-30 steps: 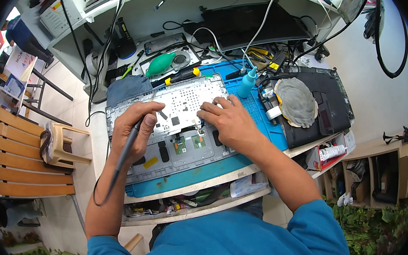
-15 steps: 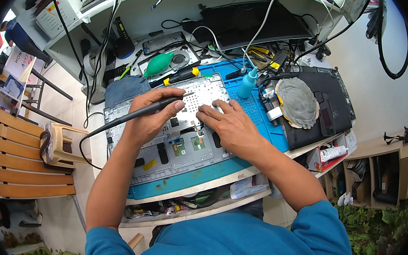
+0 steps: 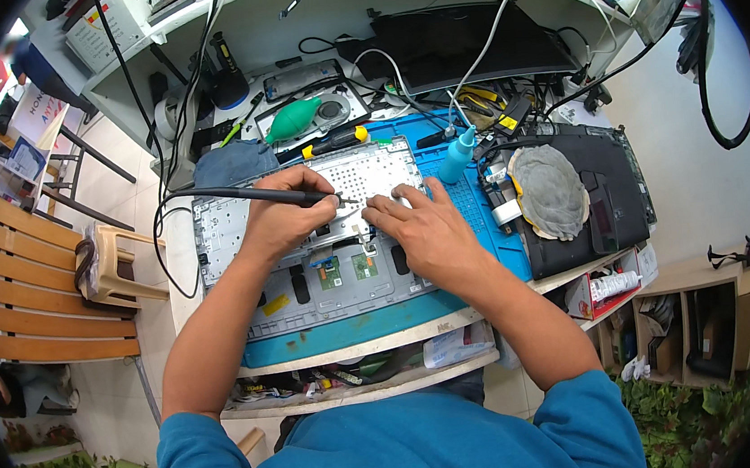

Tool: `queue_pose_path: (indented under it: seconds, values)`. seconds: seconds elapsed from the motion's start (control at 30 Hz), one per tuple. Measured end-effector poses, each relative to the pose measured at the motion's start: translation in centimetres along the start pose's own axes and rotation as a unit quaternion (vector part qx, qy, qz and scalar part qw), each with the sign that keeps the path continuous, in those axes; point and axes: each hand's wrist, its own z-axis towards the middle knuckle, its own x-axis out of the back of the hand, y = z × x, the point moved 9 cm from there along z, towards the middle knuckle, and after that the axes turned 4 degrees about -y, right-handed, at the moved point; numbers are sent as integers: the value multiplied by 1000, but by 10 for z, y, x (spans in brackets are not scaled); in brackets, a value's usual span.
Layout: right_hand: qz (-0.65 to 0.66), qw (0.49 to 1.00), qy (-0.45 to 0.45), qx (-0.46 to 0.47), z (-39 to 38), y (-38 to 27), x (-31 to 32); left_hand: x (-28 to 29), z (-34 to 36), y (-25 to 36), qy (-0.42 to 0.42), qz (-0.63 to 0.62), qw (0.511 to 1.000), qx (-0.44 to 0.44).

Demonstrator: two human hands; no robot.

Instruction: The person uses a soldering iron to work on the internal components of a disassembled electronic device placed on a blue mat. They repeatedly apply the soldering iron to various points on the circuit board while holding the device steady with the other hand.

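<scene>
A black soldering iron (image 3: 249, 193) with a cable at its rear end is gripped like a pen in my left hand (image 3: 279, 225). Its thin tip points right and comes down at the silver perforated plate (image 3: 225, 221) of an opened laptop's keyboard cover. My right hand (image 3: 434, 237) rests on the right part of this plate with its fingers spread and bent, fingertips close to the iron's tip. Whether anything small lies under those fingertips is hidden. Below the plate, the grey lower part of the cover (image 3: 363, 298) shows small green boards and a yellow sticker.
A light-blue squeeze bottle (image 3: 456, 158) stands on the blue work mat (image 3: 507, 244). To the right, a black laptop part (image 3: 566, 247) carries a round grey pad (image 3: 547, 190). Behind lie a green air blower (image 3: 294, 120), a yellow-black screwdriver (image 3: 336, 141) and a dark panel (image 3: 465, 45). Loose cables hang overhead.
My left hand has moved slightly right and down, and the soldering iron has tilted so its tip is lowered toward the plate by my right fingertips. The right hand stays nearly in place.
</scene>
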Motion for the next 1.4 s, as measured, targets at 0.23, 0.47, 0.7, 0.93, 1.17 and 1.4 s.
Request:
queue_pose_path:
  seconds: [0.23, 0.47, 0.7, 0.93, 1.17, 1.4]
  values:
    - [1, 1000, 3, -5, 0, 0, 0, -1, -1, -6, 9, 8, 1000, 13]
    - [1, 1000, 6, -4, -1, 0, 0, -3, -1, -6, 9, 23, 1000, 9]
    - [5, 1000, 0, -4, -1, 0, 1, -4, -1, -4, 7, 32, 999, 19]
    - [11, 1000, -9, -8, 0, 2, 0, -4, -2, 0, 1, 44, 999, 15]
    - [13, 1000, 15, 1, -1, 1, 1, -5, -3, -1, 4, 42, 999, 7]
    - [14, 1000, 4, -3, 0, 1, 2, -5, -3, 1, 4, 37, 999, 3]
